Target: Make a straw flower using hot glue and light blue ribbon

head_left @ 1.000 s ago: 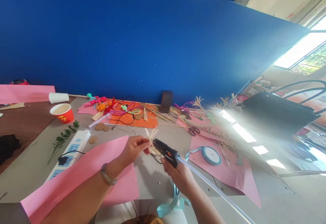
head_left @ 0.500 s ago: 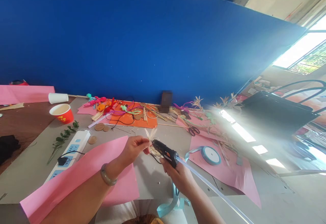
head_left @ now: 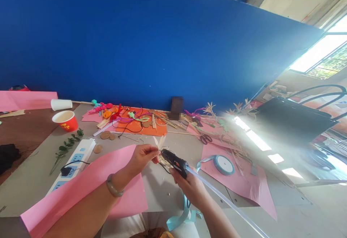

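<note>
My left hand [head_left: 146, 155] is closed in a pinch on a pale dried-leaf flower [head_left: 161, 142], its pointed strips sticking up past the fingertips. In my right hand [head_left: 189, 184] is a black glue gun [head_left: 175, 162], and a long clear glue stick [head_left: 227, 200] runs out of its back end. The gun's nozzle meets the flower right by my left fingertips; whether they touch I cannot tell. Part of the flower is hidden behind the gun. Light blue ribbon [head_left: 180, 220] hangs below my right hand near my lap.
Pink paper [head_left: 130, 194] lies under my left forearm, beside a white power strip [head_left: 86, 147]. Further left stand a red paper cup [head_left: 69, 122] and a leafy sprig [head_left: 67, 145]. Scissors [head_left: 205, 139] and a ribbon roll [head_left: 224, 164] are to the right. A blue panel [head_left: 151, 43] rises behind.
Almost nothing differs. Both hands, the flower and the glue gun keep the same places, and the whole view has shifted very slightly.
</note>
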Demonstrator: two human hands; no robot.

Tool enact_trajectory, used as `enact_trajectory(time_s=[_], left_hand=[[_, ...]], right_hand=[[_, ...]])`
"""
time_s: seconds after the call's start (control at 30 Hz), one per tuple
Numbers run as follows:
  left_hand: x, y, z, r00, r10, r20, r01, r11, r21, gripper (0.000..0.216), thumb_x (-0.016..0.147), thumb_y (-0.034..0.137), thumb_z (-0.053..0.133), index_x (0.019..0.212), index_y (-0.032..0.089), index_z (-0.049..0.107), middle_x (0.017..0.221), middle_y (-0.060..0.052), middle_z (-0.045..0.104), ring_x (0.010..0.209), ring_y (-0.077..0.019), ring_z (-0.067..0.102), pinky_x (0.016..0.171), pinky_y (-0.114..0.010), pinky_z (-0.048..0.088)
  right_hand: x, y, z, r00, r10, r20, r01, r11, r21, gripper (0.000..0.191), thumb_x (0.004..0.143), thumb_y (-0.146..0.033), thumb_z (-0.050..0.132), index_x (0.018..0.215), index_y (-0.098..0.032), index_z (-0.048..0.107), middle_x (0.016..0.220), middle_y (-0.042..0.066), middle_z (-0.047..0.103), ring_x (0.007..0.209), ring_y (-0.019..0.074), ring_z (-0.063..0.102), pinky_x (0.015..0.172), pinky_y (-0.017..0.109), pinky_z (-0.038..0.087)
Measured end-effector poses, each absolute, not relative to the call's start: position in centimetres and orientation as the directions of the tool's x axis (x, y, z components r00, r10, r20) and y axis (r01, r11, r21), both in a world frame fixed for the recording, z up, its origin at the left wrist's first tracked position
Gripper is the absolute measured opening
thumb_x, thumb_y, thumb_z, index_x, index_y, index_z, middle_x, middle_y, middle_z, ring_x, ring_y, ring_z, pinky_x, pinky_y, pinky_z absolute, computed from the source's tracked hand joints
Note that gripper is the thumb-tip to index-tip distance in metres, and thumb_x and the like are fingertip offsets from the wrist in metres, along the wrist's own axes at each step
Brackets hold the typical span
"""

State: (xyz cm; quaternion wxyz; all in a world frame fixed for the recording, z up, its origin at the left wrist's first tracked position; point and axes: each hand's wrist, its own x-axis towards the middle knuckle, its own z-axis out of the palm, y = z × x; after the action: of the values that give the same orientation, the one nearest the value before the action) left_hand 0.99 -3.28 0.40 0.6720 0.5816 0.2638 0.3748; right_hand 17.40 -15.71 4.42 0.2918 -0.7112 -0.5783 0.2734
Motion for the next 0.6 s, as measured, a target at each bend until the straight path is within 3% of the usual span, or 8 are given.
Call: enact_trajectory(time_s=[0.2,0.37,0.47,0.6], left_hand=[[1.1,-3.1,0.1,0.561,0.824,0.079,-0.192,0.037,0.981,0.025,0.076,0.038,0.067,0.073,0.013,0.069,0.056,-0.002,0.066,0.052,-0.0126,0.06,0.058,-0.025,0.053],[1.2,-3.1,-0.4,0.549,0.834,0.055,-0.213,0.076,0.974,0.028,0.074,0.039,0.07,0.076,0.012,0.07,0.056,-0.003,0.066,0.053,-0.0133,0.061,0.057,-0.026,0.053],[1.2,-3.3,0.0,0.537,0.843,0.019,-0.209,0.111,0.972,0.027,0.071,0.039,0.072,0.075,0.012,0.069,0.057,-0.002,0.066,0.053,-0.0131,0.06,0.057,-0.026,0.053],[1.0,-3.5,0.6,0.553,0.831,0.056,-0.204,0.07,0.976,0.026,0.074,0.039,0.07,0.075,0.013,0.069,0.058,-0.002,0.066,0.054,-0.0128,0.06,0.059,-0.026,0.052]], right_hand=[[17.5,-15.8,5.1,0.191,0.981,-0.038,0.637,-0.153,-0.756,0.04,0.088,-0.051,0.045,0.063,-0.02,0.052,0.05,-0.003,0.046,0.046,0.0115,0.042,0.047,0.023,0.036],[19.7,-15.2,5.7,0.312,0.945,0.099,0.654,-0.138,-0.744,0.039,0.085,-0.055,0.043,0.073,-0.02,0.053,0.055,-0.001,0.052,0.05,0.0147,0.048,0.05,0.025,0.038],[22.6,-14.5,5.0,0.414,0.894,0.17,0.767,-0.242,-0.594,0.027,0.084,-0.048,0.05,0.086,-0.021,0.054,0.063,0.0,0.058,0.058,0.0174,0.052,0.055,0.026,0.038],[26.6,-13.5,3.0,0.406,0.911,0.079,0.887,-0.371,-0.274,0.016,0.081,-0.029,0.053,0.095,-0.021,0.053,0.071,0.002,0.062,0.063,0.0191,0.055,0.056,0.025,0.031]])
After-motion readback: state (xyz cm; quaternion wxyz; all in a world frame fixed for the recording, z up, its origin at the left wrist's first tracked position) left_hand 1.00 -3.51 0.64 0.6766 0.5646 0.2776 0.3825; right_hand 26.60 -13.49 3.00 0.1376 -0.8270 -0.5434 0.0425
